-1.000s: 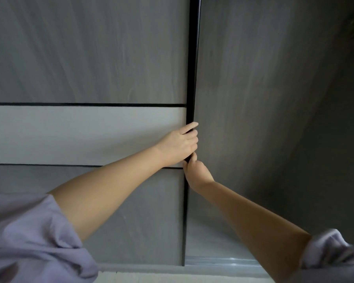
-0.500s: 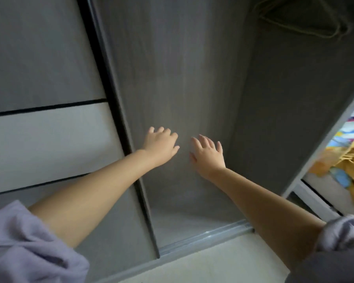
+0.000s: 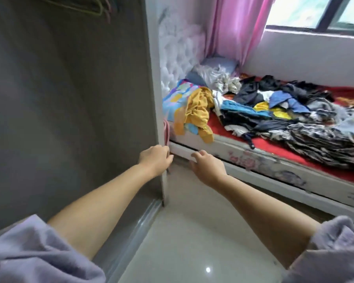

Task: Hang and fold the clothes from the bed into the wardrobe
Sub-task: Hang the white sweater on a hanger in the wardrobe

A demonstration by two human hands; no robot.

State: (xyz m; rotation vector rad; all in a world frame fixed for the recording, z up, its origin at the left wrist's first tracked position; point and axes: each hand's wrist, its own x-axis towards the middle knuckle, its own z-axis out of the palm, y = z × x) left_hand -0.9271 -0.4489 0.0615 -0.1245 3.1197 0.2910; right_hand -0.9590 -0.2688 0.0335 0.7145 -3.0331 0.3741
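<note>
Wardrobe [image 3: 70, 99] stands open at 9 o'clock. Clothes [image 3: 284, 115] heaped on bed [image 3: 253, 160] at 2 o'clock. Left hand [image 3: 154, 158] and right hand [image 3: 206, 166]: grip loosely curled, empty. Step judged: reaching for first garment; next calls for grasping one.

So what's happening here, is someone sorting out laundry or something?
Pretty much. A person stands at an open wardrobe beside a bed heaped with a pile of clothes, a yellow garment nearest. Both arms reach forward: the left hand is at the edge of the wardrobe's side panel, and the right hand is out toward the bed frame, fingers loose. Neither holds any clothing. A few empty hangers hang at the top of the wardrobe, so no clothes show in there yet.
</note>
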